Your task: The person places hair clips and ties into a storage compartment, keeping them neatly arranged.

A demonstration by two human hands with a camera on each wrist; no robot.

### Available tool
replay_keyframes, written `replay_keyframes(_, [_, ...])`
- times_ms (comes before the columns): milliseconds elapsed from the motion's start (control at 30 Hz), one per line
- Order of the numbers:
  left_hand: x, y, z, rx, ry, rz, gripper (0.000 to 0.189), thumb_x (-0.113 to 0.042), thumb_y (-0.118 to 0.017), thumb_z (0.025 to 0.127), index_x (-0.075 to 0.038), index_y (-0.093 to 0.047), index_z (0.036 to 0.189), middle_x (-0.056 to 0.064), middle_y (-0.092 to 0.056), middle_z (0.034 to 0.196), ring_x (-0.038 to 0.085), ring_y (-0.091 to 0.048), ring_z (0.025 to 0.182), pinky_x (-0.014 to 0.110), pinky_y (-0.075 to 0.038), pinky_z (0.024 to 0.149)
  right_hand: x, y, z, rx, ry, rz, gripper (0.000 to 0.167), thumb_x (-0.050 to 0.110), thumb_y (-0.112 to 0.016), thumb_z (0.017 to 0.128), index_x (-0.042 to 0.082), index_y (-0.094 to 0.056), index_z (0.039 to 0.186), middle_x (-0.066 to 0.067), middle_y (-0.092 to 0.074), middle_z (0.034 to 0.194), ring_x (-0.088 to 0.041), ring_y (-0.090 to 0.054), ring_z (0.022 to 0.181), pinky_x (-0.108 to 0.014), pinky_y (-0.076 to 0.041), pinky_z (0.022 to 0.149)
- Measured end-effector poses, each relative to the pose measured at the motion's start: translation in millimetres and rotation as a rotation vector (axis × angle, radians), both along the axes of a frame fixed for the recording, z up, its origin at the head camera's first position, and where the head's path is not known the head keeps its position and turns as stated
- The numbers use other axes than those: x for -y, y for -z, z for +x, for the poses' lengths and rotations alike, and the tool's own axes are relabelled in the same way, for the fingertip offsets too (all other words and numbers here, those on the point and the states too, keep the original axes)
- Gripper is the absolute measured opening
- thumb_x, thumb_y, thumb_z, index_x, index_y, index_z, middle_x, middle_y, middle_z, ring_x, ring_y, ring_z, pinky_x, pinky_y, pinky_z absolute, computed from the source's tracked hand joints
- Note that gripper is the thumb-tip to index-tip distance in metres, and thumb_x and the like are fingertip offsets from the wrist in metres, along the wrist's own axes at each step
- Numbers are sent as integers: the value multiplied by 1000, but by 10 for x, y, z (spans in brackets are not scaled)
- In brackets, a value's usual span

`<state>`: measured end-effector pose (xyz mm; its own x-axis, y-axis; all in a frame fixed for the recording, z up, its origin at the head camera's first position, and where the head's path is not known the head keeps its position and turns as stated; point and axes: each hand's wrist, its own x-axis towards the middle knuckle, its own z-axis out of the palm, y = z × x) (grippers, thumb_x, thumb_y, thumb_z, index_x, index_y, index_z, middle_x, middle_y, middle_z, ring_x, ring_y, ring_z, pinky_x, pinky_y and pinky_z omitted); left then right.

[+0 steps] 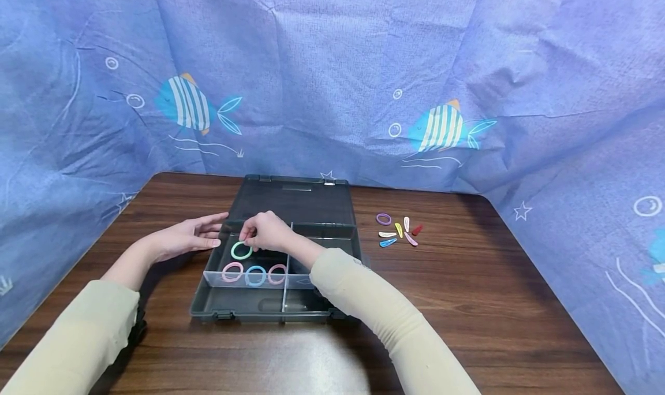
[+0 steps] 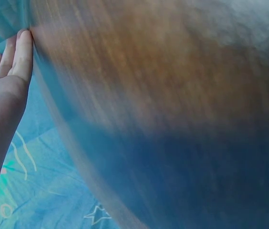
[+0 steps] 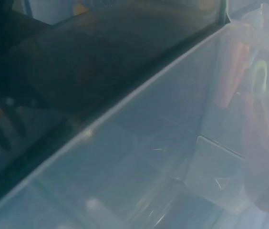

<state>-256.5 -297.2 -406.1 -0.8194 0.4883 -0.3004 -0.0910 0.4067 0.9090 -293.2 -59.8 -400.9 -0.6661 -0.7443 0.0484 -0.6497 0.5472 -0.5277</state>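
Right sleeve (image 1: 374,302), behind right hand (image 1: 267,231), hides part of box (image 1: 244,298) from me. Left wrist view: table (image 2: 149,95) beside left hand (image 2: 5,90) blurred; box cut off past its fingertips. Right wrist view: green ring (image 3: 264,76) smeared.

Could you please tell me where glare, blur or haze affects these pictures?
Head view: fairly sharp, the green ring distinct, pale glare on the table near the bottom edge; left wrist view: the table smears into blurred streaks, the left hand clearer; right wrist view: hazy, low in contrast, the green ring soft at upper right.
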Motion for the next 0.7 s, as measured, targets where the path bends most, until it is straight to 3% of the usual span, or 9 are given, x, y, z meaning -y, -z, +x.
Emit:
replay_keyframes(233, [2,10,-7,0,-4,-8,79,-20,-57,95,-14,-4,153,28,-10,154,42,-14,141,50,-31,108,-16,-16,10,81,3,-13,8,7,-66,87,12,-71,86,5,-68,71,-5,-64,60,-14,-48,52])
replay_keyframes(700, [-11,1,6,1,4,-4,80,-21,-58,95,-12,-2,153,28,-11,153,42,-15,140,48,-33,107,-85,-41,-35,147,-116,-60,8,9,-66,87,12,-72,93,7,-67,78,-6,-64,65,-15,-50,58])
